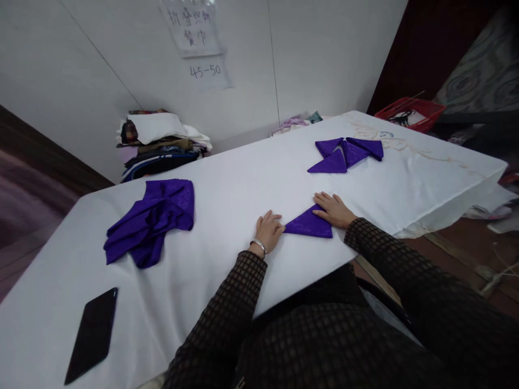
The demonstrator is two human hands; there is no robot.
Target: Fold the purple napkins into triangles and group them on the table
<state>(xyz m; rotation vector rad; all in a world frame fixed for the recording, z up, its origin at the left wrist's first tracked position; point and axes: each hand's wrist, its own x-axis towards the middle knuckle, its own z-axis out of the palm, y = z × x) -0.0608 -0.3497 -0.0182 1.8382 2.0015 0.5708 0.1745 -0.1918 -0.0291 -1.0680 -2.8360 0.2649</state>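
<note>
The triangle [308, 223] is laid flat on the table [231, 205], between the two hands. Its nine-o'clock tip is met by the left hand [269, 231]; whether that tip is pinched or merely touched cannot be told. Its two-o'clock side is covered by the right hand [334, 210], fingers spread flat and clenched on nothing. Folds could be sprung open if the right hand were lifted too soon, or skewed if the tip were tugged. Slipping could be caused by the smooth-looking surface. At one o'clock, the folded pieces [359, 154] could be knocked by a wide reach.
</note>
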